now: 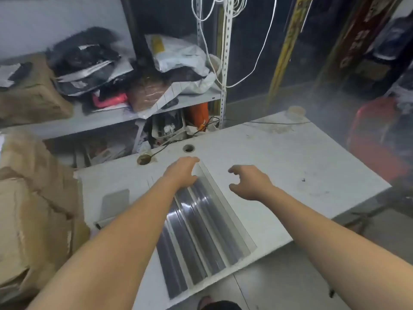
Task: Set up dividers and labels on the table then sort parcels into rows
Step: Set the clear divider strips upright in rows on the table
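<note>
Several long dividers (201, 233) with clear panels and white edges lie side by side on the white table (279, 166), running from its middle to the near edge. My left hand (182, 172) rests on the far end of the dividers, fingers curled over their tips. My right hand (248, 182) hovers just right of the dividers with fingers loosely spread, holding nothing. Parcels (178, 54) in white, black and brown bags sit piled on the grey shelf (107, 117) behind the table.
Brown cardboard boxes (33, 215) stack at the left of the table. The tabletop has two round cable holes (188, 148) with a black cable through one. A tape roll (296, 111) sits at the far corner. A red object (375, 135) stands at the right.
</note>
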`<state>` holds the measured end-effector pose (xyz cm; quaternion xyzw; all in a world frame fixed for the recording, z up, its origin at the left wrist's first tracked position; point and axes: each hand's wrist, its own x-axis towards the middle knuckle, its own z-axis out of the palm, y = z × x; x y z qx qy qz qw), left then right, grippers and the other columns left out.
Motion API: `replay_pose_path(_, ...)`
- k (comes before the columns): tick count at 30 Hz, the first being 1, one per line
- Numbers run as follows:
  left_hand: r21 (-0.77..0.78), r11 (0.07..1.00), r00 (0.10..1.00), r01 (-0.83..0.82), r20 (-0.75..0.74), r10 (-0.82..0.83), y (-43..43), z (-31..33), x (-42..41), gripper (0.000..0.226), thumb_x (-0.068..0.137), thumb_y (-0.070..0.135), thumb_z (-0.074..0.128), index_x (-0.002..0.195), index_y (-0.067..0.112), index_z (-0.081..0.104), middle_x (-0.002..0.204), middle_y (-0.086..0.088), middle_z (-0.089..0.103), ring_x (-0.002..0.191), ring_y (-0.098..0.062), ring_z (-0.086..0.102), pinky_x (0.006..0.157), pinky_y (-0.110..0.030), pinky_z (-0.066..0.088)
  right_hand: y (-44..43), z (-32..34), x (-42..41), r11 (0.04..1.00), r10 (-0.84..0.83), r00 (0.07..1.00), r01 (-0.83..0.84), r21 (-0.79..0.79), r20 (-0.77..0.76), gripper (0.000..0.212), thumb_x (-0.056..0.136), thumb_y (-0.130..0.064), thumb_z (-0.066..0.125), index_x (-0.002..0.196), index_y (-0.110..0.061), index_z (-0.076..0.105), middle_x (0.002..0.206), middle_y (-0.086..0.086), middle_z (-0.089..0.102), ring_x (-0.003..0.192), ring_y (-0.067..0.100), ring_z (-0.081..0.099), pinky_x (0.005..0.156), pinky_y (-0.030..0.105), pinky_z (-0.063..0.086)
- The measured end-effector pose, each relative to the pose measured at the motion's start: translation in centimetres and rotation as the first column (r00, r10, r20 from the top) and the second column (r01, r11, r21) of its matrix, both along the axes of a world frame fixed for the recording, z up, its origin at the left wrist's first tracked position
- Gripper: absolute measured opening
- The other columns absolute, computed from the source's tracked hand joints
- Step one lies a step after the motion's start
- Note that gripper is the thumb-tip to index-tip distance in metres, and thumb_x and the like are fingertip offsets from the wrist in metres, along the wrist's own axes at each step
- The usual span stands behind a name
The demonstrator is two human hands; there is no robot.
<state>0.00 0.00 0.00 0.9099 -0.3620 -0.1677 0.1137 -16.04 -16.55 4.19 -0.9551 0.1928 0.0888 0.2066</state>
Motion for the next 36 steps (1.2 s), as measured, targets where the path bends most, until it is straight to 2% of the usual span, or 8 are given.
replay_pose_path(5, 0.056, 0.987, 0.988, 0.151, 0.016, -0.153, -2.3, -3.4, 1.7, 0.062, 0.091, 0.012, 0.058, 0.149, 0.024, 0.039, 0.148, -0.001, 0.045, 0.135, -0.022, 0.042, 0.107, -0.037, 0.041, 0.3, -3.9, -2.0, 0.986, -0.12, 0.987, 0.13, 0.099, -0.102, 0.054, 0.091, -0.03, 0.059, 0.143, -0.027, 0.046, 0.144, -0.004, 0.048, 0.129, 0.017, 0.049, 0.099, 0.034, 0.046)
replay_pose_path(9, 0.106, 0.945, 0.93, 0.309, 0.176, -0.323, -4.0, -4.6, 2.3, 0.045, 0.086, 0.005, 0.057, 0.128, 0.02, 0.059, 0.125, -0.002, 0.054, 0.116, -0.023, 0.051, 0.089, -0.032, 0.045, 0.6, -7.1, -4.1, 0.961, -0.167, 0.977, 0.193, 0.201, -0.136, 0.055, 0.09, -0.029, 0.06, 0.143, -0.025, 0.046, 0.143, -0.003, 0.05, 0.127, 0.015, 0.051, 0.1, 0.031, 0.046)
replay_pose_path(14, 0.124, 0.918, 0.903, 0.378, 0.167, -0.395, -4.6, -4.8, 3.0, 0.021, 0.088, 0.009, 0.061, 0.106, 0.018, 0.068, 0.109, -0.002, 0.056, 0.097, -0.022, 0.055, 0.077, -0.028, 0.043, 1.4, -9.2, -5.8, 0.922, -0.192, 0.972, 0.227, 0.314, -0.139, 0.045, 0.087, -0.022, 0.064, 0.132, -0.023, 0.058, 0.122, -0.005, 0.064, 0.096, 0.01, 0.066, 0.081, 0.017, 0.049)
replay_pose_path(19, 0.067, 0.932, 0.924, 0.356, 0.127, -0.362, -4.0, -5.4, 3.4, 0.011, 0.088, 0.016, 0.07, 0.099, 0.017, 0.07, 0.105, -0.001, 0.057, 0.096, -0.021, 0.057, 0.079, -0.029, 0.045, 1.5, -10.4, -6.5, 0.919, -0.208, 0.969, 0.24, 0.313, -0.133, 0.035, 0.086, -0.011, 0.061, 0.117, -0.026, 0.068, 0.097, -0.009, 0.067, 0.073, 0.003, 0.062, 0.063, 0.008, 0.043)
replay_pose_path(22, 0.034, 0.943, 0.937, 0.33, 0.108, -0.332, -3.9, -5.2, 3.9, 0.009, 0.087, 0.017, 0.072, 0.096, 0.016, 0.071, 0.103, -0.001, 0.057, 0.095, -0.022, 0.057, 0.082, -0.032, 0.047, 1.4, -10.5, -6.3, 0.914, -0.258, 0.96, 0.279, 0.295, -0.109, 0.031, 0.084, -0.011, 0.062, 0.11, -0.024, 0.073, 0.09, -0.012, 0.069, 0.073, 0.002, 0.062, 0.066, 0.01, 0.045)
replay_pose_path(26, -0.024, 0.965, 0.963, 0.261, 0.071, -0.259, -3.9, -4.8, 5.1, 0.008, 0.084, 0.018, 0.075, 0.086, 0.021, 0.068, 0.098, 0.003, 0.057, 0.094, -0.02, 0.058, 0.083, -0.034, 0.05, 0.6, -9.6, -5.9, 0.914, -0.271, 0.959, 0.284, 0.289, -0.087, 0.026, 0.086, -0.014, 0.06, 0.105, -0.023, 0.074, 0.091, -0.015, 0.07, 0.08, 0.004, 0.065, 0.08, 0.027, 0.055)
replay_pose_path(33, -0.057, 0.978, 0.977, 0.199, 0.092, -0.194, -6.0, -2.5, 6.2, 0.008, 0.087, 0.018, 0.073, 0.094, 0.016, 0.07, 0.102, 0.004, 0.059, 0.097, -0.018, 0.059, 0.085, -0.032, 0.049, -2.4, -7.4, -6.9, 0.911, -0.285, 0.958, 0.279, 0.304, -0.023, 0.027, 0.086, -0.016, 0.055, 0.105, -0.026, 0.072, 0.095, -0.018, 0.07, 0.081, 0.004, 0.066, 0.081, 0.028, 0.056)
replay_pose_path(36, -0.059, 0.981, 0.975, 0.186, 0.131, -0.177, -7.8, -1.3, 6.3, 0.006, 0.087, 0.018, 0.073, 0.088, 0.021, 0.069, 0.1, 0.004, 0.059, 0.099, -0.019, 0.059, 0.085, -0.034, 0.049, -4.2, -6.8, -7.9, 0.918, -0.273, 0.962, 0.263, 0.297, -0.008, 0.026, 0.088, -0.015, 0.055, 0.103, -0.027, 0.073, 0.094, -0.02, 0.07, 0.082, 0.004, 0.065, 0.082, 0.03, 0.056)
